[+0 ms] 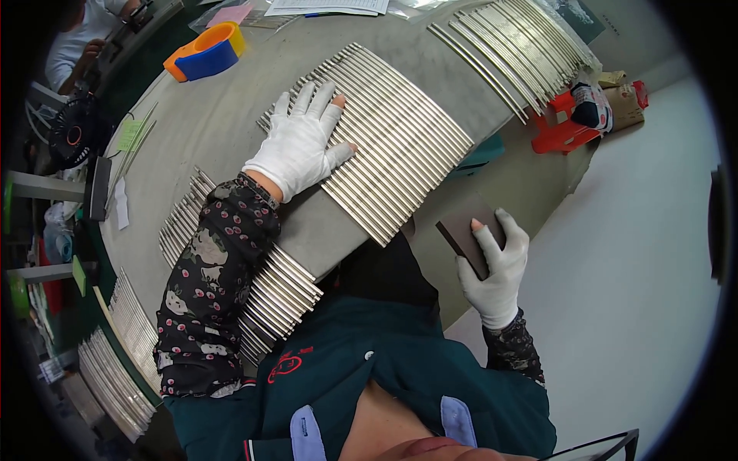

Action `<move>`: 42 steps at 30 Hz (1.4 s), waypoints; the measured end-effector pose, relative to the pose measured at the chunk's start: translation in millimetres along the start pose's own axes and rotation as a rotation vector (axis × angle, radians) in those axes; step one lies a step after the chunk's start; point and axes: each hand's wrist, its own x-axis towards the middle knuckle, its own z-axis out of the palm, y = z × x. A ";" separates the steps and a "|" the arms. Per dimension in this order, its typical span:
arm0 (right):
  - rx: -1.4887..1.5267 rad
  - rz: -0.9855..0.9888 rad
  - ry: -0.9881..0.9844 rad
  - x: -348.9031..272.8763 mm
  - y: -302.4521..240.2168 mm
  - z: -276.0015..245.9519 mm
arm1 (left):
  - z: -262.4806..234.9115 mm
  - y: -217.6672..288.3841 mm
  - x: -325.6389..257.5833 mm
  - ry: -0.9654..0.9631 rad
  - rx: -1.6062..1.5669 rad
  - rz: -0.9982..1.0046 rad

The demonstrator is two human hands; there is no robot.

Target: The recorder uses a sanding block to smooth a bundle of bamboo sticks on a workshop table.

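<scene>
My left hand (301, 146), in a white glove with some fingertips bare, lies flat with fingers spread on a row of shiny metal rods (403, 142). These rods sit side by side on the grey table, their near ends reaching its edge. Off the table's right side, my right hand (498, 265), gloved the same way, grips a flat dark brown block (469, 230) with thumb and fingers round it. The block is held in the air, apart from the rods. A second row of metal rods (280, 296) lies partly hidden under my left forearm.
More rods (523, 50) lie at the table's far right. An orange and blue tape-like ring (206, 54) stands at the far left, near papers (327, 6). A red container (565, 127) sits beyond the right edge. Another person (84, 42) is at upper left, near a black fan (74, 140).
</scene>
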 end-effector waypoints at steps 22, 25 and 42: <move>0.041 0.033 -0.006 -11.8 3.5 2.8 | -14.4 -2.3 9.0 0.258 -0.093 0.127; 0.034 0.044 0.028 -14.3 10.9 6.3 | -55.7 -23.9 -49.2 0.106 -0.185 0.294; 0.058 -0.107 0.133 11.2 -9.2 6.3 | -38.4 -38.1 -132.1 -0.162 0.022 0.182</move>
